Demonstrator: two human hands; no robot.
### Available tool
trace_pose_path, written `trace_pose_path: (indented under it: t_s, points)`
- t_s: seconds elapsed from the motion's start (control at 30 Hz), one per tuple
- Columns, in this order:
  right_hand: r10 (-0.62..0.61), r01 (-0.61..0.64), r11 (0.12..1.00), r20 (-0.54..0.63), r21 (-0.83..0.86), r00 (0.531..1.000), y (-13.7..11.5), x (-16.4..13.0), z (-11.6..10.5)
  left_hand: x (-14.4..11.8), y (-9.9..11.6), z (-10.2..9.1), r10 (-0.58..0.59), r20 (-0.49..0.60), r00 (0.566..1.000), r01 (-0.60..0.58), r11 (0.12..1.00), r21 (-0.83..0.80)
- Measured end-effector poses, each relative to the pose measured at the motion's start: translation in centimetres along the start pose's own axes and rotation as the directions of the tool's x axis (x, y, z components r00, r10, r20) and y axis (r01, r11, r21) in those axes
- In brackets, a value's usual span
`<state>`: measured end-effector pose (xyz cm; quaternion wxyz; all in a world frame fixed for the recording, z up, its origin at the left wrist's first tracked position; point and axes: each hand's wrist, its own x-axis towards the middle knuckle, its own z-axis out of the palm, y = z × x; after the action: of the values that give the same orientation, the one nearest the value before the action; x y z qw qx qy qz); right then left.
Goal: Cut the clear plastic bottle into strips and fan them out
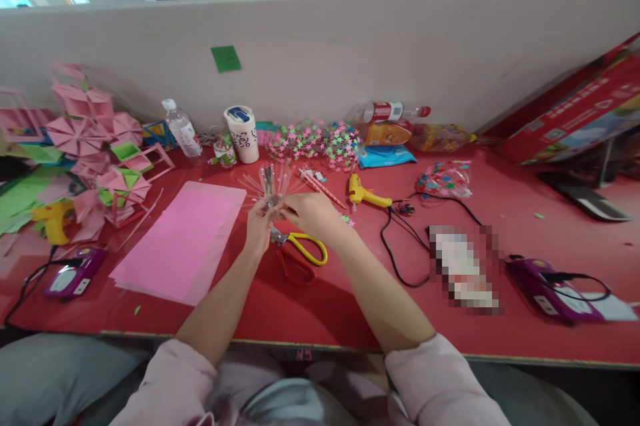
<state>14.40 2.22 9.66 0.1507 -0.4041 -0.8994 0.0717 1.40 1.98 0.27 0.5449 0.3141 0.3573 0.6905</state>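
My left hand [259,225] and my right hand [306,210] meet over the middle of the table. Both have closed fingers on a clear plastic piece [269,179] whose thin strips fan out at the top; its exact kind is hard to make out. Just below the hands lie scissors [309,249] with one yellow and one red handle loop, their blades partly hidden. Pink-striped sticks [323,187] rest beyond my right hand. Left of my left hand is a stack of pink paper sheets [187,233].
Yellow glue guns [369,193] [52,221] lie right and left, with black cords. Star-covered clear balls [305,145], a cup [242,136] and bottles [181,130] line the back divider. Folded pink paper shapes [83,129] crowd the left; purple boxes [550,289] [75,273] sit near the front edge.
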Motion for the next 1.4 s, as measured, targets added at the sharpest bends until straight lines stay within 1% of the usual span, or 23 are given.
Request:
trace_pose_path:
  t_s: [0.07, 0.27, 0.47, 0.6, 1.0, 1.1, 1.2, 1.23, 1.27, 1.33, 1.37, 1.4]
  points:
    - [0.011, -0.011, 1.0, 0.005, 0.004, 1.0, 0.0, 0.0, -0.3, 0.1, -0.1, -0.1, -0.021, 0.015, 1.0, 0.021, 1.0, -0.002]
    - [0.081, -0.077, 0.993, -0.036, 0.087, 0.996, 0.3, -0.3, -1.3, 0.1, -0.2, -0.2, -0.032, 0.087, 0.996, 0.032, 0.999, 0.004]
    - [0.064, -0.057, 0.993, -0.074, 0.103, 0.995, -0.1, -0.5, -1.3, 0.1, 0.0, -0.2, -0.048, 0.074, 0.996, 0.055, 0.994, -0.093]
    - [0.071, -0.057, 0.99, -0.111, 0.129, 0.991, -0.4, -0.5, -1.2, 0.2, -0.1, -0.3, -0.051, 0.079, 0.996, 0.057, 0.996, -0.072]
    - [0.031, -0.027, 0.982, -0.022, 0.186, 0.999, 0.6, -1.0, -2.0, 0.3, -0.1, -0.3, -0.033, 0.075, 0.997, 0.038, 0.997, -0.071]
    - [0.025, -0.017, 0.984, -0.047, 0.175, 0.999, 0.8, -1.2, -2.5, 0.2, 0.0, -0.3, -0.036, 0.069, 0.997, 0.042, 0.996, -0.079]
    - [0.035, -0.008, 0.985, -0.155, 0.17, 0.987, 0.5, -1.9, -3.3, 0.2, 0.1, -0.3, -0.034, 0.059, 0.998, 0.039, 0.995, -0.09]
    - [0.026, 0.01, 0.984, -0.2, 0.176, 0.979, 0.2, -2.1, -3.6, 0.2, 0.1, -0.3, -0.031, 0.055, 0.998, 0.036, 0.996, -0.087]
    - [0.007, 0.033, 0.984, -0.222, 0.176, 0.975, -0.2, -2.4, -3.8, 0.3, 0.1, -0.3, -0.023, 0.05, 0.998, 0.027, 0.997, -0.079]
    - [-0.037, 0.069, 0.989, -0.226, 0.132, 0.973, -1.1, -2.7, -3.9, 0.4, 0.0, -0.4, 0.005, 0.037, 0.999, -0.002, 0.998, -0.06]
    - [-0.064, 0.082, 0.993, -0.201, 0.082, 0.977, -1.5, -2.8, -3.8, 0.4, 0.0, -0.4, 0.022, 0.029, 0.999, -0.02, 0.998, -0.053]
    - [-0.065, 0.069, 0.997, -0.189, 0.016, 0.98, -1.9, -2.8, -3.6, 0.4, -0.1, -0.5, 0.038, 0.021, 0.999, -0.036, 0.998, -0.048]
